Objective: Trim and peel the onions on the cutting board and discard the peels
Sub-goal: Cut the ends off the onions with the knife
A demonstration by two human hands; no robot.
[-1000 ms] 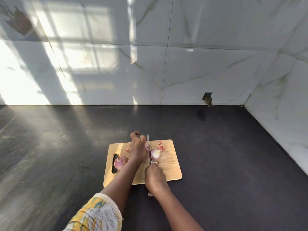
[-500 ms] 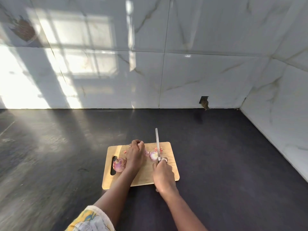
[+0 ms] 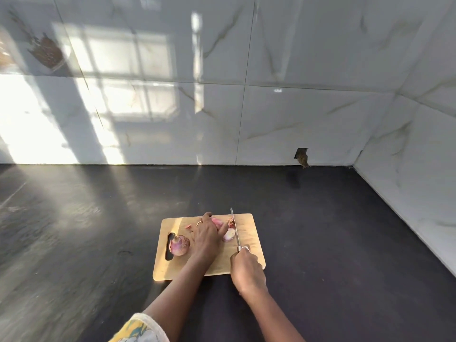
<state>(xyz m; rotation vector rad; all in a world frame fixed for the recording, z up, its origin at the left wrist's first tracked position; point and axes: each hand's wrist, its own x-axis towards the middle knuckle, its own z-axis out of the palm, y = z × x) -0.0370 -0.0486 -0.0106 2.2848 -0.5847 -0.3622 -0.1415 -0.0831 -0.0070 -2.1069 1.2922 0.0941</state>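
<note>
One whole onion (image 3: 180, 245) (left) on board (image 3: 249, 230)

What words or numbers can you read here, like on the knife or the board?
None can be read.
The knife, the board, the wall and the patterned sleeve show no letters, numbers or signs.

Knife (image 3: 236, 230) handle hidden in right hand (image 3: 248, 270), sleeve (image 3: 140, 329) cut off below

Pale smooth wooden cutting board (image 3: 246, 233) on matt dark stone-look worktop (image 3: 333, 230); glossy marble-look wall tiles (image 3: 308, 124); shiny metal knife blade (image 3: 235, 229); papery purple onion (image 3: 180, 245).
</note>
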